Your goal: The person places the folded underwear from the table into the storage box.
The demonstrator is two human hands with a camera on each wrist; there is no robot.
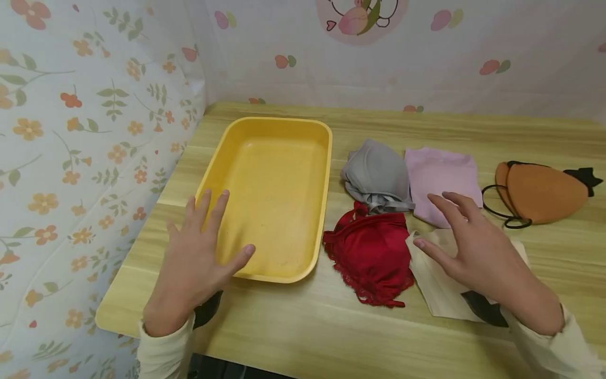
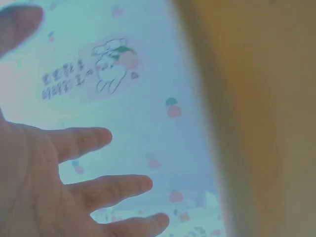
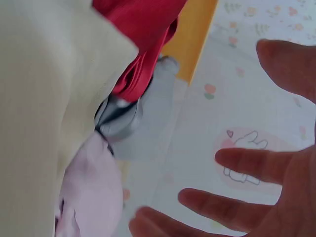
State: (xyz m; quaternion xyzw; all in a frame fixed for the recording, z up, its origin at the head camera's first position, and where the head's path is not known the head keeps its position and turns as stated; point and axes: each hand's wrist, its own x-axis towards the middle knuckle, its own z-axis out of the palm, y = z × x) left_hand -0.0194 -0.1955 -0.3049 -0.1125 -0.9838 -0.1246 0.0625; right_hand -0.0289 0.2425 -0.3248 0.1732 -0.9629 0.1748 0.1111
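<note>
In the head view my left hand (image 1: pixel 194 263) hovers with spread fingers over the near left corner of a yellow plastic tray (image 1: pixel 326 205). My right hand (image 1: pixel 487 258) is held above a folded cream cloth (image 1: pixel 437 289), its fingers apart and holding nothing. Left of that cloth lies a folded red bra (image 1: pixel 371 252) with lace trim. Behind it sits a folded grey bra (image 1: pixel 379 171), beside a folded lilac cloth (image 1: pixel 440 173). The right wrist view shows the cream cloth (image 3: pixel 34 123) close by, with the red bra (image 3: pixel 143 19) beyond.
At the far right lies a folded orange-brown item (image 1: pixel 544 192) with black edging and a black cord loop. Everything stands on a wood-grain table (image 1: pixel 293 326). Patterned white fabric (image 1: pixel 393 73) hangs behind the table and along its left side.
</note>
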